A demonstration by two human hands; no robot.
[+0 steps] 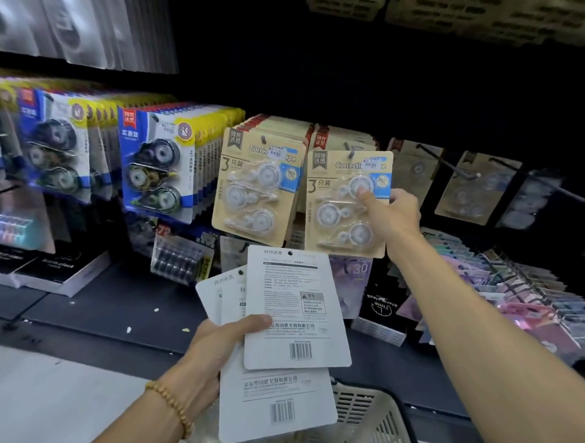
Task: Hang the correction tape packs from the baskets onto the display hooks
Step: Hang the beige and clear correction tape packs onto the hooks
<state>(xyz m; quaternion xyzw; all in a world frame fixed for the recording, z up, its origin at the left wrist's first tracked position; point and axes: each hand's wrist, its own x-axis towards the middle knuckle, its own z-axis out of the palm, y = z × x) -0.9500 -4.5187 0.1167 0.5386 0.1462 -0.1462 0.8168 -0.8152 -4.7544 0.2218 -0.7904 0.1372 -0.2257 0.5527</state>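
While pinched: pack between fingers

Tan matt cardboard correction tape pack with a clear, glossy plastic blister over three white plastic dispensers. Fanned packs seen from the back: white card, smooth, faintly sheened, printed in black. Blue-and-yellow carded packs: glossy printed card, clear blister, dark shiny plastic dispensers. Thin black metal display hook, satin finish. Cream plastic basket, slotted walls, smooth matt. Round-bead bracelet, light brown, wood-like, dull polish.
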